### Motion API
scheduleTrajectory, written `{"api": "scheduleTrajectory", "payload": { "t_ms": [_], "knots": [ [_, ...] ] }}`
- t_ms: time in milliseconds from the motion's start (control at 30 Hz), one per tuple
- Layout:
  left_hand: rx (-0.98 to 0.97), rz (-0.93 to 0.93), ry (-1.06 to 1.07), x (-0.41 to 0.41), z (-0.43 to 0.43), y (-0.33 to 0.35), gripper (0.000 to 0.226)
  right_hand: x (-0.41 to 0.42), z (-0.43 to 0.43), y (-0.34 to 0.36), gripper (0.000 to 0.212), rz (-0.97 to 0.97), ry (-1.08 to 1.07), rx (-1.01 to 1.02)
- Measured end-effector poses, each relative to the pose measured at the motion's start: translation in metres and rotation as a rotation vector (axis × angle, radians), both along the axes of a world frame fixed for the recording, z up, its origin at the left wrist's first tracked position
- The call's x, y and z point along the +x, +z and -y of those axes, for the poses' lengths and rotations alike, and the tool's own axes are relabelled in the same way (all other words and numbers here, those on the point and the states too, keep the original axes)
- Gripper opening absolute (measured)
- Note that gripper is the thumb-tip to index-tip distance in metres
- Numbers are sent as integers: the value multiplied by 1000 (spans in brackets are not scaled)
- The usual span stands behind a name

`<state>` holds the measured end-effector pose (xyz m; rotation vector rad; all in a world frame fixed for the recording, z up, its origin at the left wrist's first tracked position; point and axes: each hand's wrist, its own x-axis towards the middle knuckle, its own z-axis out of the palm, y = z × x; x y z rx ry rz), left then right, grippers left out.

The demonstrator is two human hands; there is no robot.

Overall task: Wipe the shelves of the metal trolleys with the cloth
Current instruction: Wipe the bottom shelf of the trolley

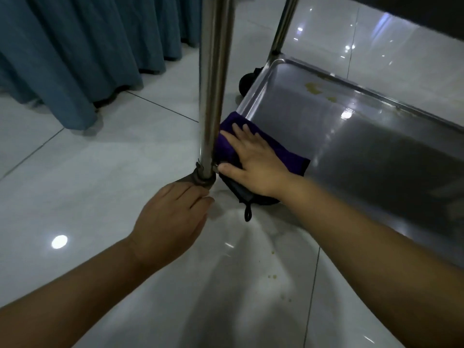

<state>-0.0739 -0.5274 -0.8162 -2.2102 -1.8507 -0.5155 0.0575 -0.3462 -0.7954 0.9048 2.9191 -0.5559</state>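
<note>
Your right hand [253, 159] lay flat on the cloth [288, 154], fingers spread and pressing down, pinching nothing. The cloth sat folded on the shelf [376, 151] just beside the post [213, 96], directly under your palm.

The cloth is judged soft, light and limp. It should slide readily on slick steel, so hold it by palm pressure from above, not by an edge.

Your left hand [170, 222] touched the foot of the post. Whether its fingers closed round it could not be told.

Yellow stains [313, 87] lay well beyond the post, near the far rim, not yet wiped.
</note>
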Motion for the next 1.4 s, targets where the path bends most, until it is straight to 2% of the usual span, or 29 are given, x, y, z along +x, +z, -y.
{"api": "scheduleTrajectory", "payload": {
  "t_ms": [133,233,300,400,700,833,1033,1167,1333,1400],
  "knots": [
    [-82,-3,9,14,3,3,33,30,23,-4,90,52,27,198],
    [-124,2,-35,34,-3,8,33,55,29,-10,87,49,6,333],
    [-111,13,-68,49,-8,11,29,77,29,-11,83,63,-7,352],
    [-103,8,-147,75,-21,14,34,127,30,-13,80,92,-40,373],
    [-18,-49,-426,189,-73,29,34,311,32,-15,80,180,-136,493],
    [18,-69,-575,242,-97,29,30,398,36,-13,79,238,-245,472],
    [63,-75,-804,323,-124,36,23,523,48,0,94,323,-508,386],
    [115,-89,-970,371,-133,48,14,594,51,1,103,383,-570,357],
    [39,-92,-1082,414,-139,78,15,614,54,15,91,410,-608,221],
    [-24,-75,-1096,425,-136,103,14,609,60,42,84,508,-665,139]
  ]
}}
